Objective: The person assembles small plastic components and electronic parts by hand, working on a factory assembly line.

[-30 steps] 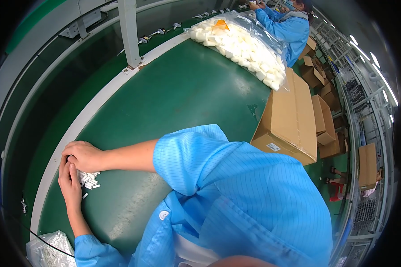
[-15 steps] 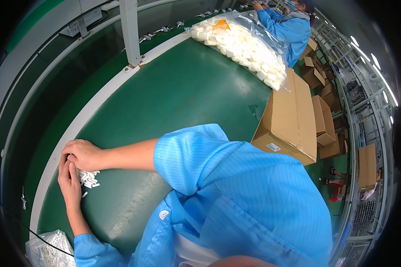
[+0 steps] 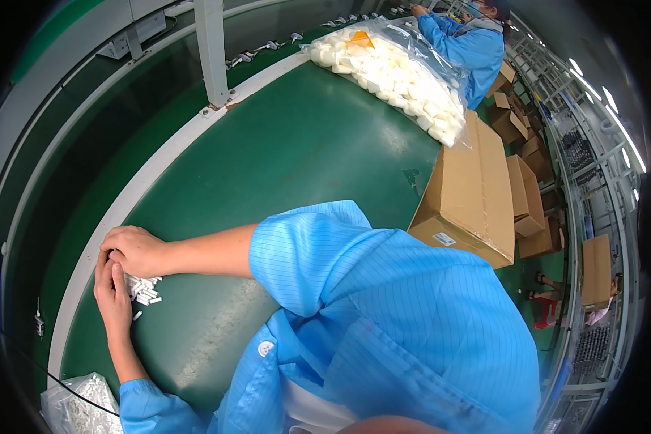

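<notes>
At the table's left edge my right hand (image 3: 135, 252) and my left hand (image 3: 112, 298) meet, fingers bent together. A small dark bit shows between the fingertips, but what they hold is mostly hidden. My right hand is curled over the top, while the left reaches up from below with its fingers against it. Beside both hands lies a small pile of short white cylindrical pieces (image 3: 147, 291), partly covered by my right hand. One piece (image 3: 137, 316) rests apart, near my left wrist.
A clear bag of white pieces (image 3: 87, 405) sits at lower left under a black cable. Along the far side are a large bag of cream-coloured blocks (image 3: 390, 79) and a cardboard box (image 3: 470, 188). Small devices (image 3: 296, 36) line a green belt past the white rim; a co-worker (image 3: 463, 50) stands beyond.
My hands and the white pile look the same. The small devices on the belt have shifted slightly along it.
</notes>
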